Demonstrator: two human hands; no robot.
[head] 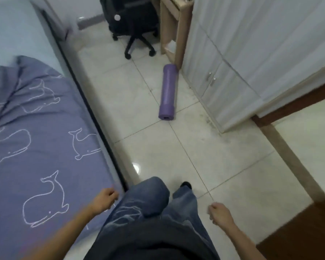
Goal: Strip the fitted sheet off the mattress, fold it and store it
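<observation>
Glossy pale floor tiles (176, 147) catch a small bright glint of light (136, 167). At the far end, a black office chair (133, 25) on casters stands beside a light wooden desk (176, 34). A rolled purple mat (167, 91) lies on the floor, one end just beside the desk's leg. A white cabinet (233, 81) with two metal handles (211, 79) runs along the right. Blurred dark brown wood (298, 231) fills the lower right corner.

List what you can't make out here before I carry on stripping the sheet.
Head view only.
Blurred by motion: the left hand; whether its fingers pinch the fitted sheet is unclear.
Cut by the left and bottom edges: the fitted sheet's left side and near end.
Beyond the top edge: the far end of the mattress and the top of the chair.
</observation>
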